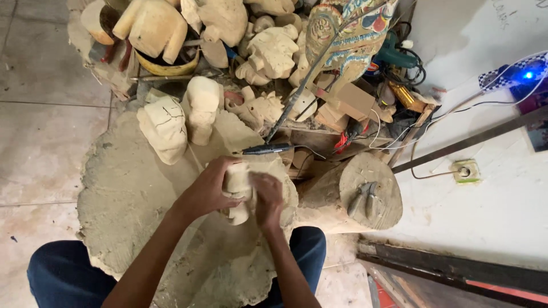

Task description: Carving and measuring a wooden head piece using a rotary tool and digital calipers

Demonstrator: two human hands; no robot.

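The slab under the hands is a wide, rough-edged round of pale wood; its left part lies bare, with open tiled floor beyond the left rim, while its far edge is crowded by two blocks standing upright and a rotary tool lying just past the hands. To the right a log stump sits close against the slab, with pliers lying on its cut face. The carving is a small, pale, unpainted piece with rounded lobes, held above the slab's near-middle. The left hand is wrapped around its left side; the right hand is closed over its right side, fingers curled. At the far end, a yellow bowl sits half buried under a pile of unfinished carvings, its contents hidden.
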